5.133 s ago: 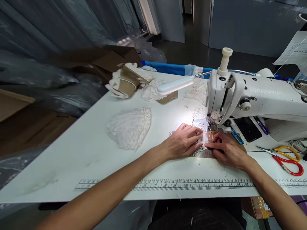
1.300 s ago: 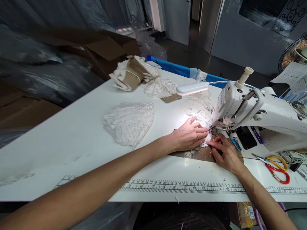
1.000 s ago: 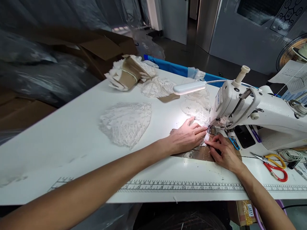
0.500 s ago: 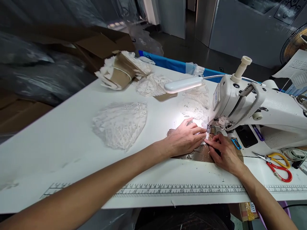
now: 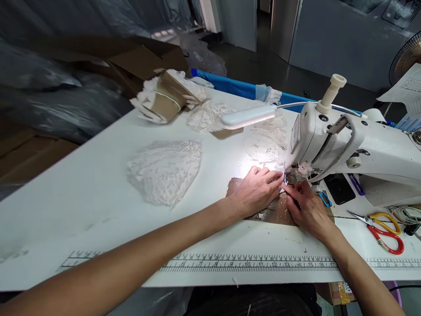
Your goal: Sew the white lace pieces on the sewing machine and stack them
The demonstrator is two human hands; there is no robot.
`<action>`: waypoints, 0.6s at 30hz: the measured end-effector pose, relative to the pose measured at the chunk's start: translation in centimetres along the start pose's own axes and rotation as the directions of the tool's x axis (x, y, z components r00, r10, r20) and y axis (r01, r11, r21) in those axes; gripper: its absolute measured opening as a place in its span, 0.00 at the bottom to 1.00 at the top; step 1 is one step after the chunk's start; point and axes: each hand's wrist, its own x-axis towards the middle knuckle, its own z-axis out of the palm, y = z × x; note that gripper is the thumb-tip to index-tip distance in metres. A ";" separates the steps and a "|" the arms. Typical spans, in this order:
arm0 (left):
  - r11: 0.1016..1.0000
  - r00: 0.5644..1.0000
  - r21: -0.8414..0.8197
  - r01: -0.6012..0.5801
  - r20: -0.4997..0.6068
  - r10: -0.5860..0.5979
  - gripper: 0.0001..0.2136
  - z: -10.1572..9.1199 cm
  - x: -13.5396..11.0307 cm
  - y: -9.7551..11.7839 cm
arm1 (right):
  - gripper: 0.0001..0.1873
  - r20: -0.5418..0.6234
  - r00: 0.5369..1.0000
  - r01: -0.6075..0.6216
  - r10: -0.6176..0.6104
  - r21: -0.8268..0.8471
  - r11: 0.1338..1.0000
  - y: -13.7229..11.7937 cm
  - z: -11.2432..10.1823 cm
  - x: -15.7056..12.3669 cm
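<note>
Under the needle of a white sewing machine, a small piece of white lace shows between my two hands; most of it is hidden. My left hand presses down on the lace from the left, fingers bent and drawn together, gripping it close to the presser foot. On the other side, my right hand pinches the near edge of the lace between thumb and fingers. Both hands rest over a brown, shiny plate on the white table.
A fan of white lace lies to the left. Behind it is a bundle of lace tied round brown card. Scissors with red and yellow handles, a black phone and blue thread snips lie on the right. A lamp hangs above.
The fingers of my left hand have drawn in and bent more, and less lace shows beneath them. My right hand stays close to the same spot. The view has shifted slightly.
</note>
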 end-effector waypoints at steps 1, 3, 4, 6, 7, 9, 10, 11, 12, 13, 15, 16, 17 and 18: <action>1.000 1.000 0.013 0.012 -0.004 -0.012 0.12 0.0 0.0 0.2 | 0.20 -0.018 1.000 -0.003 0.003 0.042 0.999 0.1 -0.1 -0.1; 0.999 0.999 0.025 0.031 -0.015 -0.031 0.12 -0.1 0.1 0.5 | 0.19 -0.060 0.997 -0.029 0.038 0.152 0.988 0.4 -0.3 -0.2; 0.999 0.999 0.022 0.037 -0.024 -0.037 0.12 -0.2 0.1 0.5 | 0.18 -0.075 0.995 -0.055 0.072 0.208 0.977 0.5 -0.4 -0.3; 0.999 0.997 0.006 0.040 -0.059 -0.039 0.12 -0.8 0.2 0.1 | 0.18 -0.094 0.984 -0.116 0.150 0.294 0.949 0.8 -0.7 -0.5; 0.999 0.996 -0.005 0.034 -0.083 -0.034 0.13 -1.1 0.2 -0.2 | 0.18 -0.102 0.978 -0.140 0.181 0.318 0.937 0.9 -0.8 -0.5; 0.999 0.993 -0.047 -0.021 -0.116 0.016 0.13 -1.9 0.2 -1.3 | 0.18 -0.118 0.970 -0.160 0.210 0.335 0.929 1.0 -1.0 -0.5; 0.993 0.991 -0.086 -0.082 -0.115 0.072 0.13 -2.2 0.2 -1.8 | 0.17 -0.127 0.969 -0.159 0.211 0.331 0.930 1.0 -1.0 -0.5; 0.978 0.984 -0.135 -0.161 -0.096 0.149 0.12 -2.4 0.2 -2.3 | 0.17 -0.131 0.969 -0.156 0.208 0.324 0.933 0.9 -1.1 -0.4; 0.955 0.973 -0.188 -0.231 -0.069 0.222 0.11 -2.4 0.3 -2.7 | 0.16 -0.131 0.970 -0.153 0.203 0.318 0.936 0.9 -1.1 -0.4; 0.929 0.959 -0.239 -0.283 -0.040 0.282 0.11 -2.4 0.3 -3.0 | 0.16 -0.129 0.972 -0.149 0.197 0.313 0.938 0.8 -1.0 -0.4; 0.894 0.942 -0.320 -0.315 0.009 0.335 0.13 -2.0 0.5 -3.3 | 0.15 -0.121 0.973 -0.150 0.196 0.310 0.939 0.7 -1.0 -0.4; 0.885 0.943 -0.354 -0.302 0.024 0.331 0.15 -1.7 0.6 -3.3 | 0.15 -0.119 0.973 -0.153 0.198 0.308 0.939 0.7 -1.0 -0.4; 0.876 0.950 -0.396 -0.274 0.030 0.310 0.16 -1.4 0.7 -3.3 | 0.14 -0.120 0.973 -0.155 0.199 0.301 0.941 0.7 -1.0 -0.4; 0.866 0.962 -0.442 -0.232 0.029 0.273 0.16 -1.1 0.9 -3.3 | 0.14 -0.122 0.973 -0.153 0.195 0.289 0.945 0.7 -0.9 -0.4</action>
